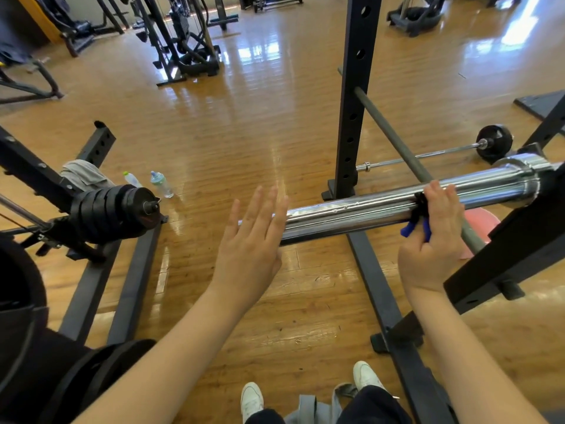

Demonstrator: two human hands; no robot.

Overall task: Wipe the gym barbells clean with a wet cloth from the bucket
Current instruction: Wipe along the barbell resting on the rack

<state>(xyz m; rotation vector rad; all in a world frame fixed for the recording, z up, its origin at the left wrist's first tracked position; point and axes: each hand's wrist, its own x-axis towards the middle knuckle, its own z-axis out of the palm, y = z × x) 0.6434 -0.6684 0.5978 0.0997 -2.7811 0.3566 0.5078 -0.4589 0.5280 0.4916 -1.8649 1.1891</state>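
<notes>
Glossy honey-coloured wood flooring (244,123) fills a gym seen from a head-worn camera looking down. At far left, a dark rack holds a barbell end loaded with black weight plates (122,211), and a grey towel (81,175) is draped over the frame just behind them. Two plastic water bottles (153,183) stand on the floor just beside those plates. Moving toward the centre, the person's left hand (252,243) is raised with its fingers straight and spread, palm turned away, holding nothing; its fingertips overlap the free end of a thick chrome barbell sleeve (367,212). That sleeve runs across to the right, where it rests on a black rack. The right hand (434,237) is on the sleeve near its collar, fingers curled over a black and blue spring clamp (417,220) (the blue handles poke out below the palm). Behind the sleeve rises a black rack upright (354,96) with a row of holes, and a thin grey bar slants down past it. Farther right on the floor lies a second barbell (452,153) with a small black plate. A pink round object (481,223), mostly hidden, sits below the sleeve beside the right hand. At the bottom edge, white shoes (252,399) and a grey cloth (318,408) show.
</notes>
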